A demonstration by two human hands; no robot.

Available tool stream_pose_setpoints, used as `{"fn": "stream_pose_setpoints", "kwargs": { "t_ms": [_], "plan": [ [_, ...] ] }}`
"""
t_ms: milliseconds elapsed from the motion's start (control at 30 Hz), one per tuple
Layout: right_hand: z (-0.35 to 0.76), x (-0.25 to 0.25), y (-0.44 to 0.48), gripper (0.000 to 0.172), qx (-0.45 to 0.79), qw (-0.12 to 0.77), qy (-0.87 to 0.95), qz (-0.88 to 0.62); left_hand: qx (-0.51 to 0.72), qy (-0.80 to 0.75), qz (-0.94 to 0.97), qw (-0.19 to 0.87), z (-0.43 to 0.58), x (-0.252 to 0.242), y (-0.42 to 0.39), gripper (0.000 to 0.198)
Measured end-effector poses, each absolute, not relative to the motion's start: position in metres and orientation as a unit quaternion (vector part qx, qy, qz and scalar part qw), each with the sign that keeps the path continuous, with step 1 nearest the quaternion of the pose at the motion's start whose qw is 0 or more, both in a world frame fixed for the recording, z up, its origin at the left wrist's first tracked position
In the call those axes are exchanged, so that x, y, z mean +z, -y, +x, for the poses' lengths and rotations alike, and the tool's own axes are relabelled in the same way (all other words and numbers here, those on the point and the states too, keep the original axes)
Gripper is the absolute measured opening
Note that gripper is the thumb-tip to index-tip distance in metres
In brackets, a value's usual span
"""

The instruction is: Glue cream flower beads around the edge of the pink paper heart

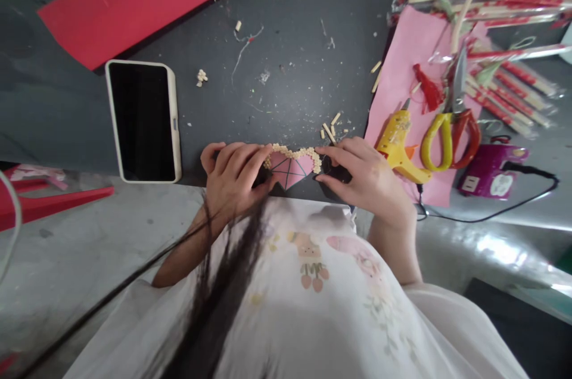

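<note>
A small pink heart (290, 171) with dark crossing lines lies at the table's front edge, its upper border lined with short pale stick pieces (295, 152). My left hand (236, 173) grips the heart's left side between fingers and thumb. On the other side, my right hand (364, 173) has its index finger and thumb apart beside the heart's right edge, with nothing visible between them. Several loose stick pieces (328, 130) lie just beyond my right fingers.
A phone (142, 123) lies at left below a red sheet (138, 0). At right, a yellow glue gun (397, 143) and scissors (453, 123) rest on pink paper (409, 51), near wrapped red-and-pale sticks (513, 0) and a purple box (491, 170) with a black cord.
</note>
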State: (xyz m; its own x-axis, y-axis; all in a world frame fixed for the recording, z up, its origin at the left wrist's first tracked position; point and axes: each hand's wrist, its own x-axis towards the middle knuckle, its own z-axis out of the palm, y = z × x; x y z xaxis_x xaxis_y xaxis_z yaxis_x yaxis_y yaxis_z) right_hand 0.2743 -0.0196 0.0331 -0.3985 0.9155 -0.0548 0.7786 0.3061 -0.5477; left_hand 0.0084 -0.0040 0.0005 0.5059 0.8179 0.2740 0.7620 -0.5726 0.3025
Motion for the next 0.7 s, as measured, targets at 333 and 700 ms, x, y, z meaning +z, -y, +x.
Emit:
{"fn": "stream_pose_setpoints", "kwargs": {
  "t_ms": [333,700],
  "plan": [
    [0.280,0.026,0.017,0.041,0.250,0.136,0.807,-0.517,0.295,-0.345,0.891,0.022,0.013,-0.001,0.020,0.027],
    [0.281,0.027,0.010,0.043,0.262,0.136,0.810,-0.506,0.269,-0.272,0.921,0.073,0.024,-0.009,0.047,0.026]
  ]
}}
